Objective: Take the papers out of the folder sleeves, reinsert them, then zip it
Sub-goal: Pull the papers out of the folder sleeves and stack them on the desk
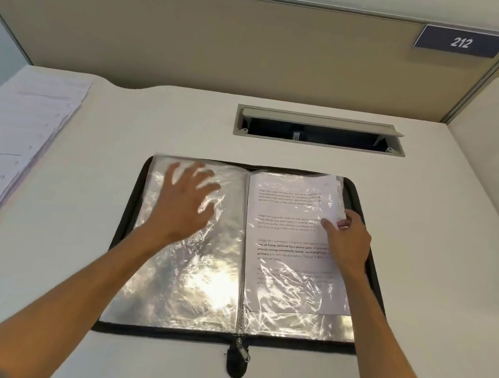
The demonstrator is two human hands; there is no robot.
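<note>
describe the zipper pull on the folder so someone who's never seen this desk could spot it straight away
On the white desk lies an open black folder of shiny plastic sleeves. Follow its spine down to the near edge: the zipper pull hangs there over a small dark tab. It is the only metal piece, below the sleeves and between the two forearms.

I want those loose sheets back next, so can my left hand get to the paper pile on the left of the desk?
Probably yes. The left hand lies spread on the folder, holding nothing, and only bare desk separates it from the paper pile.
</note>
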